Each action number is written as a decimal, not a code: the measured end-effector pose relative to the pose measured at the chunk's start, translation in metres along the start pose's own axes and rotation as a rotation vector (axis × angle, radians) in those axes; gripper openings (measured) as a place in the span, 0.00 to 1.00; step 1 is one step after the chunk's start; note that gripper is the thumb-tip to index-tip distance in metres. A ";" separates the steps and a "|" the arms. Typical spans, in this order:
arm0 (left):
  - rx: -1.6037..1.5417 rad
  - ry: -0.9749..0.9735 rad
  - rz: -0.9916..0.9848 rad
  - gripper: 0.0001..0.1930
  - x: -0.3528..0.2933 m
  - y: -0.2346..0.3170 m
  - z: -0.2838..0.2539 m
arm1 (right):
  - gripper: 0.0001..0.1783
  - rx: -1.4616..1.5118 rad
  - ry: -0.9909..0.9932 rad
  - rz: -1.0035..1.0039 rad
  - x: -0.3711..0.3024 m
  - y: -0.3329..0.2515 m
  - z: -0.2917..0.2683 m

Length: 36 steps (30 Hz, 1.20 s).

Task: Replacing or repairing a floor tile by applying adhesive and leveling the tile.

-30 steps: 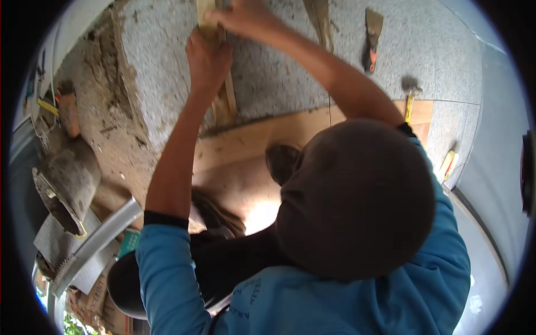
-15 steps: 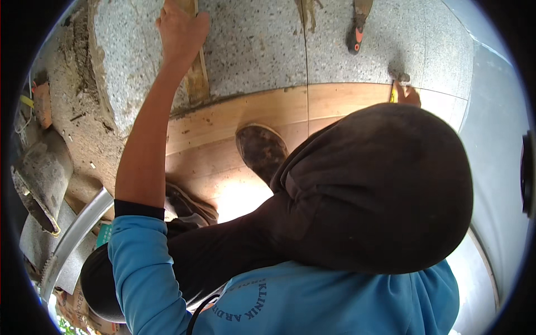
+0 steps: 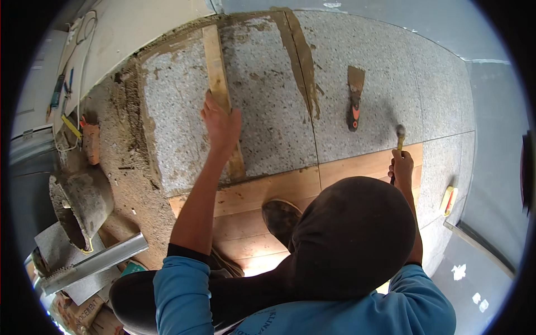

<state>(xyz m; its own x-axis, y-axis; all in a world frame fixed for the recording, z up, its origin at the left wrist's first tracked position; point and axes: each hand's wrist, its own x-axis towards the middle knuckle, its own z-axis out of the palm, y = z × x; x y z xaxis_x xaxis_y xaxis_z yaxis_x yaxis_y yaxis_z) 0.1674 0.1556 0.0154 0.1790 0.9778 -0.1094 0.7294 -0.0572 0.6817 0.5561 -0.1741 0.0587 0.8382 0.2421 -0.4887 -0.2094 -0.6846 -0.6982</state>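
Observation:
My left hand (image 3: 221, 128) is closed round a wooden batten (image 3: 216, 67), which lies across a grey speckled floor tile (image 3: 173, 100). To the right, my right hand (image 3: 403, 166) grips a hammer (image 3: 401, 134) with a yellow section below its rounded head. The hammer head is just above the tiled surface; whether it touches cannot be told. Between the hands, a putty knife (image 3: 355, 97) with a black and orange handle lies on a tile, its blade smeared with mortar. My dark-clothed knee hides part of the floor and of my right forearm.
Wood-look flooring (image 3: 268, 187) runs along the tiles' near edge. Wet mortar (image 3: 298, 53) streaks a tile joint. At left lie rough sand (image 3: 131, 159), a tipped bucket (image 3: 97, 192), a metal profile (image 3: 120, 251) and an orange block (image 3: 91, 144). A yellow-white sponge-like piece (image 3: 448, 201) lies at right.
The view has shifted, bringing the whole batten, more tiles and the wall into sight. My right hand and the hammer now show more fully. My left hand still holds the batten.

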 end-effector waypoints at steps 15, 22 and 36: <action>0.144 0.027 0.029 0.51 0.016 0.021 0.000 | 0.15 -0.537 -0.561 -1.019 -0.098 -0.195 0.282; 0.089 0.035 0.017 0.51 0.018 0.019 0.001 | 0.18 -0.570 -0.473 -1.309 -0.103 -0.217 0.351; 0.043 0.002 -0.026 0.48 0.017 0.025 -0.002 | 0.19 -0.629 -0.479 -1.289 -0.098 -0.228 0.367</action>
<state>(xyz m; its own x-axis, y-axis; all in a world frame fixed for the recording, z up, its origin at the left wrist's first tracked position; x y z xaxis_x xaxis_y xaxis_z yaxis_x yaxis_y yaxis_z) 0.1870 0.1717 0.0319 0.1582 0.9794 -0.1258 0.7614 -0.0399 0.6470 0.3367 0.2101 0.0741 0.0105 0.9982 0.0596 0.8664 0.0207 -0.4989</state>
